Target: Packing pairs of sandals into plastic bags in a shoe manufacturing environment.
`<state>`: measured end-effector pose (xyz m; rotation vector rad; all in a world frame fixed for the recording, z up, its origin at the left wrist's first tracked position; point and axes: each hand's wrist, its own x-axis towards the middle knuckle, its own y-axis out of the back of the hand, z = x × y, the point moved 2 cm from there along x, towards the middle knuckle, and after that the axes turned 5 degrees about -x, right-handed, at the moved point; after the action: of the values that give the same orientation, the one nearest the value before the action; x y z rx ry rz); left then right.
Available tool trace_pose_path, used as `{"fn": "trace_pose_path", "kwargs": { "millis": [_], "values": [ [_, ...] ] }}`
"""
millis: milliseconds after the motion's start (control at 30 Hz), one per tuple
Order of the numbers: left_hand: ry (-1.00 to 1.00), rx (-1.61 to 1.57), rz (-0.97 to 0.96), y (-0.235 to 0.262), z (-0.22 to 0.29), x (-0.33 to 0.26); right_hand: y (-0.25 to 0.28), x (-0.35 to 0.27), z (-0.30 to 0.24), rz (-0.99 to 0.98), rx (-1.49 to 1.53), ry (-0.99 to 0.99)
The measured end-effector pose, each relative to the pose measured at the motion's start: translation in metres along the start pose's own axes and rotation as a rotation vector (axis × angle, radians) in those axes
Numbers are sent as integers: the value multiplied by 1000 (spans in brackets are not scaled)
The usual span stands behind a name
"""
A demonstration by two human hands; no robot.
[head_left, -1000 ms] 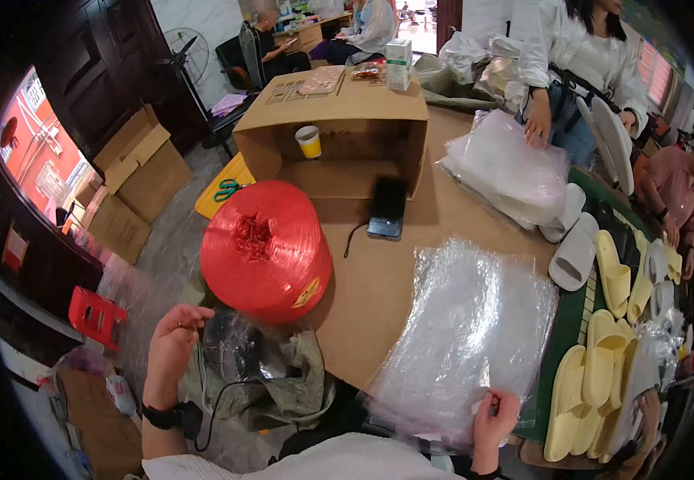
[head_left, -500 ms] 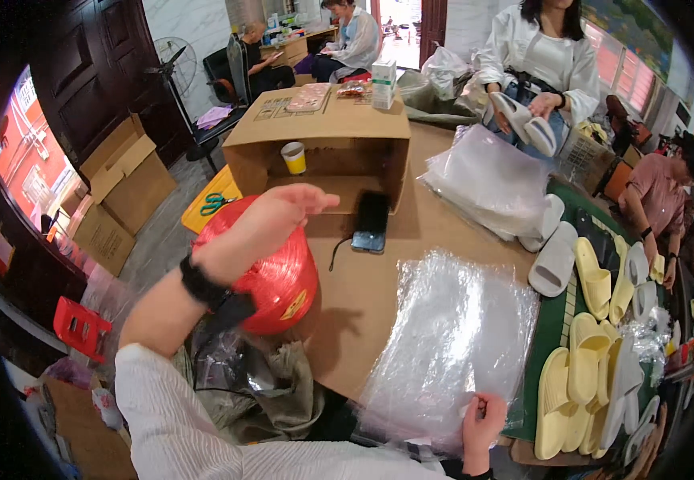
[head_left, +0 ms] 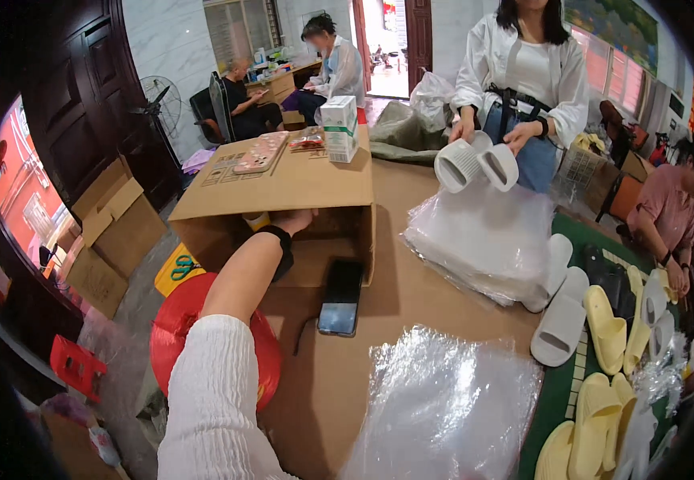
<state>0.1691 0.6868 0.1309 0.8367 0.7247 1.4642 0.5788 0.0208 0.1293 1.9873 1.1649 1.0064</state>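
My left hand is stretched forward into the open side of the cardboard box, fingers hidden under the box's top flap, so I can't tell if they're spread or closed on anything. A yellow cup sits inside the box just left of that hand; touching or not, can't tell. The black wristband sits at the box's mouth. My right hand is out of frame.

Half a second ago the left hand hovered open above the red twine spool, short of the box; now it's reached inside. The right hand was pinching the clear plastic bags at their near edge then; it's gone from view now.

The box is brown, lying on its side, opening facing me, with a small white carton and a pink phone on top. A black phone lies just in front of the box.
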Motion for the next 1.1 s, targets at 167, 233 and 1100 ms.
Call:
{"fn": "trace_pose_path", "kwargs": {
  "millis": [167, 233, 1100],
  "values": [
    [-286, 634, -63, -4, 52, -12, -3, 3, 2, 2, -15, -83],
    [-295, 582, -98, -4, 54, -23, -2, 10, 0, 12, -9, -40],
    [79, 544, -632, -7, 53, -25, -2, 13, -8, -7, -53, -54]
  ]
}}
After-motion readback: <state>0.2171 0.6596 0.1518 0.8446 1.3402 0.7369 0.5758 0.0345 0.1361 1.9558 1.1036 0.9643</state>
